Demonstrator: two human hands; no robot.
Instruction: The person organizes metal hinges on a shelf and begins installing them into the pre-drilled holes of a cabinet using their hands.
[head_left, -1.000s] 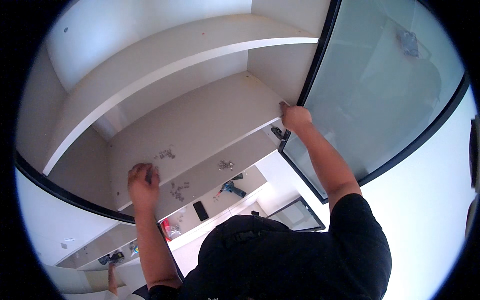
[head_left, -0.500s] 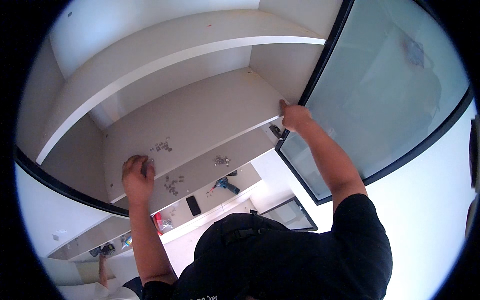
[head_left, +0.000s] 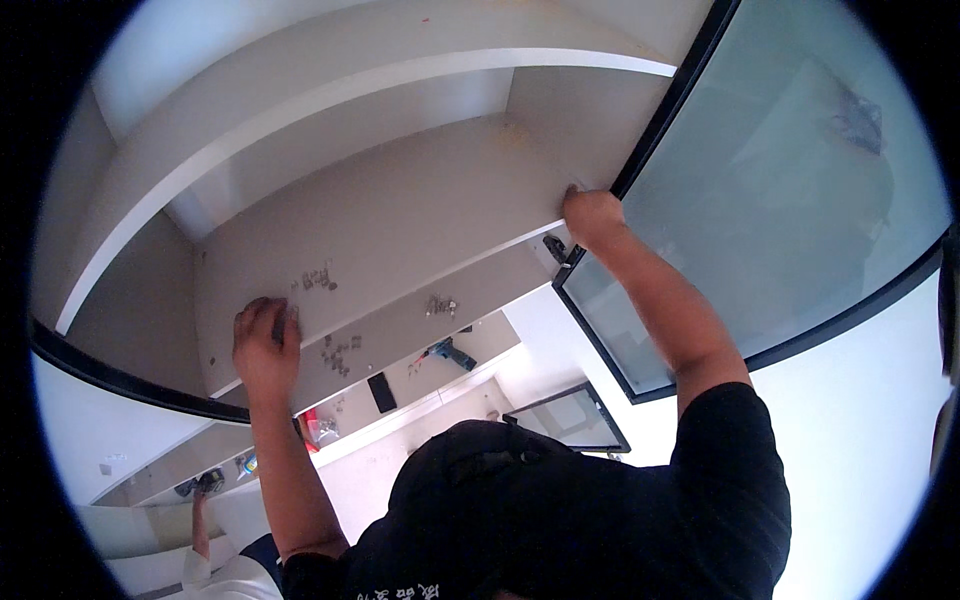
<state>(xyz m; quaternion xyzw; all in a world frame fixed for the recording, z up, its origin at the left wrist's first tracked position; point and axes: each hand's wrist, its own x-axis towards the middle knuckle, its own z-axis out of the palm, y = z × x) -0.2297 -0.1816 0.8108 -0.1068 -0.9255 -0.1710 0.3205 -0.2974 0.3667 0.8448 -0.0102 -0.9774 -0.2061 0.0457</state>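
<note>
My left hand point(head_left: 266, 345) is over the left front part of a pale cabinet shelf point(head_left: 400, 200), its fingers curled around something dark and partly clear that I cannot make out. Just beyond it on the same shelf lies a loose cluster of small metal fittings point(head_left: 320, 277). At the shelf's right front corner, my right hand point(head_left: 594, 217) is closed, fingers bent inward beside the side panel point(head_left: 590, 120). A small pale bit shows by its fingertips; whether it is held cannot be seen. The black-framed glass door point(head_left: 740, 230) stands open close to that hand.
Lower shelves hold more small fittings point(head_left: 440, 304), a blue cordless drill point(head_left: 452, 353), a black phone point(head_left: 382, 393) and a red item point(head_left: 312, 427) with a clear bag. A dark hinge point(head_left: 556, 249) sits near the door. Another person's arm point(head_left: 200, 527) holds a tool at lower left.
The view has tilted a little. My right hand's fingers have curled in at the shelf corner, where the forefinger stretched out before. My left hand stays closed near the fittings.
</note>
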